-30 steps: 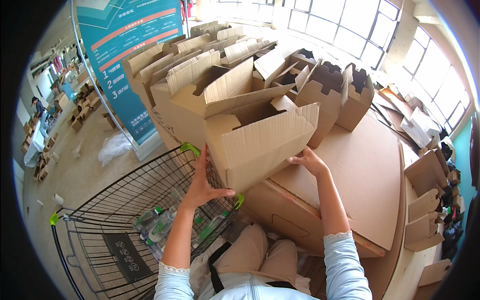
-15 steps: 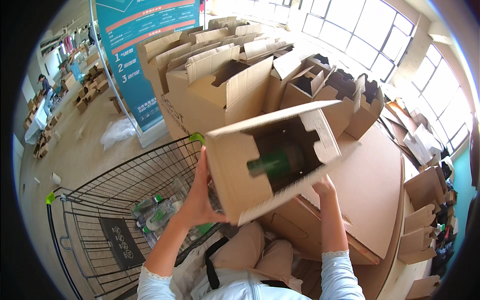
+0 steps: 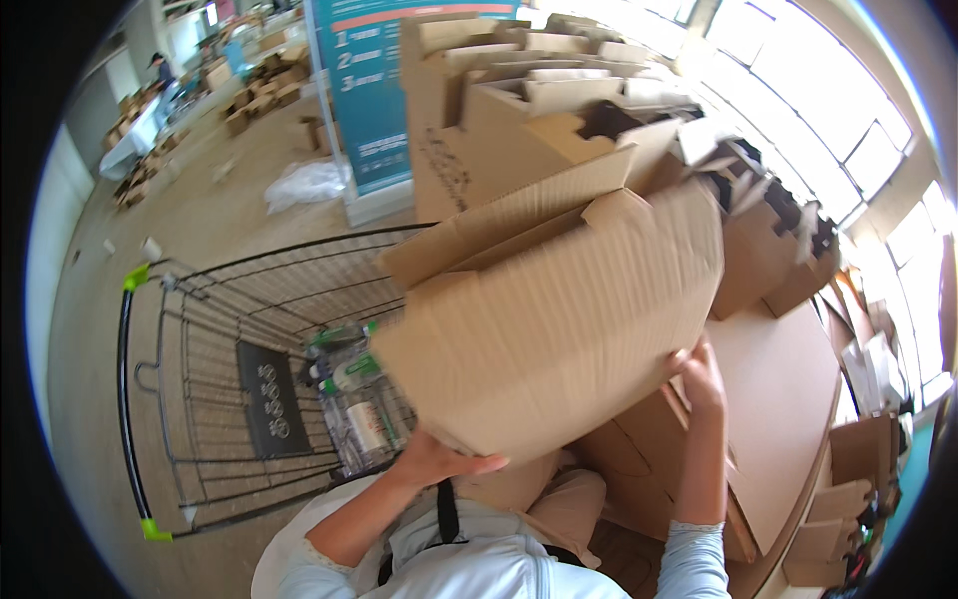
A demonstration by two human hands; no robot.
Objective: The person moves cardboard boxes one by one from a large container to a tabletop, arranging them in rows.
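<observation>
A brown cardboard box (image 3: 569, 339) is held up in front of me, its closed side toward me and its flaps spread at the far upper-left edge; its inside is hidden. My left hand (image 3: 447, 462) grips its lower left corner, thumb along the bottom edge. At the lower right edge, my right hand (image 3: 701, 374) holds it with curled fingers. Left of the box stands a black wire shopping cart (image 3: 215, 364) with green corner caps. Several clear plastic bottles (image 3: 364, 424), some with green caps or labels, lie in the cart near my left hand.
Large open cartons (image 3: 499, 135) stand in rows behind the box, some with dark contents. A flat cardboard surface (image 3: 778, 409) lies to my right, with smaller boxes (image 3: 828, 519) beyond. A blue-green banner (image 3: 374, 120) and a plastic bag (image 3: 307, 187) are farther off; a person (image 3: 163, 80) stands far left.
Both hands have turned the box, so its opening now faces away from me toward the cart side. The green bottle seen inside it before is now hidden. My view has swung left.
</observation>
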